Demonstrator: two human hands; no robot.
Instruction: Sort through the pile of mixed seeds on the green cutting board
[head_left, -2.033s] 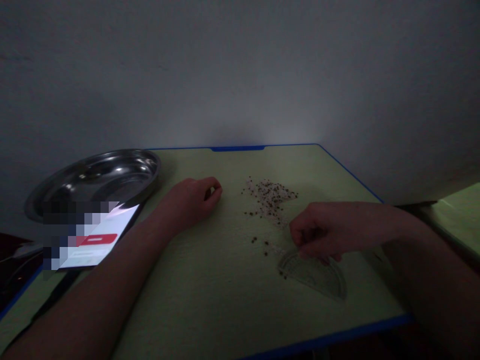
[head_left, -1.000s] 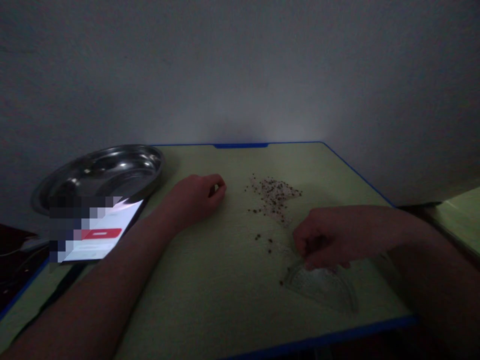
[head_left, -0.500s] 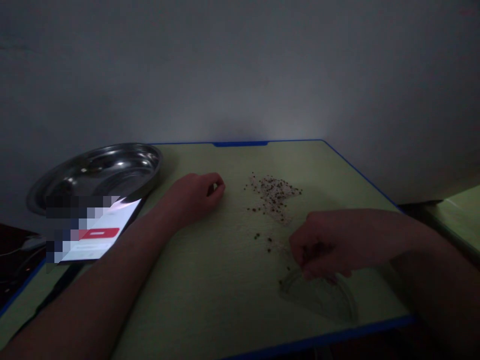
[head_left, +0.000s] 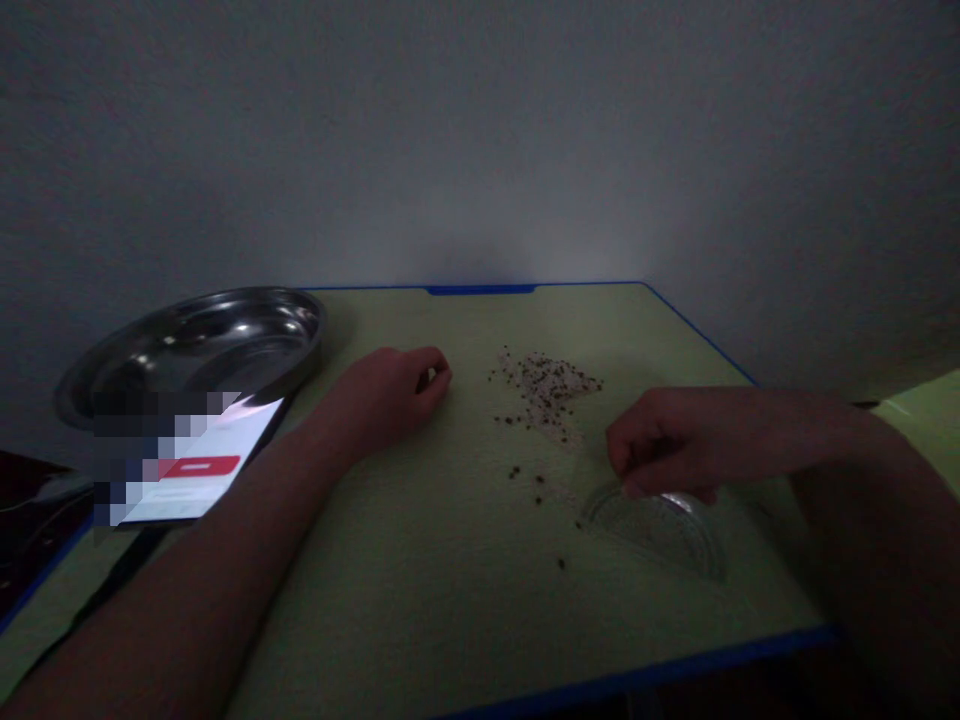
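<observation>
My right hand (head_left: 667, 440) pinches the curved edge of a clear, half-round plastic protractor (head_left: 660, 535), low over the table's right part. The protractor's straight edge faces the lower left. Just left of that hand lies a spread pile of pale grains mixed with dark beans or seeds (head_left: 551, 385); its exact kind is too small to tell. A few dark seeds (head_left: 538, 490) are scattered nearer to me. On the table left of the pile rests my left hand (head_left: 397, 395), its fingers curled and the thumb tip against them, with nothing visible in them.
The pale table (head_left: 375, 600) has a blue rim. A shiny steel basin (head_left: 300, 350) stands at the back left, and a lit phone or tablet (head_left: 217, 480), partly pixelated, lies before it beside my left forearm. A grey wall (head_left: 480, 140) rises behind.
My right hand has moved away from me and slightly right, carrying the protractor along. The scattered seeds near it are more exposed. My left hand stays in place.
</observation>
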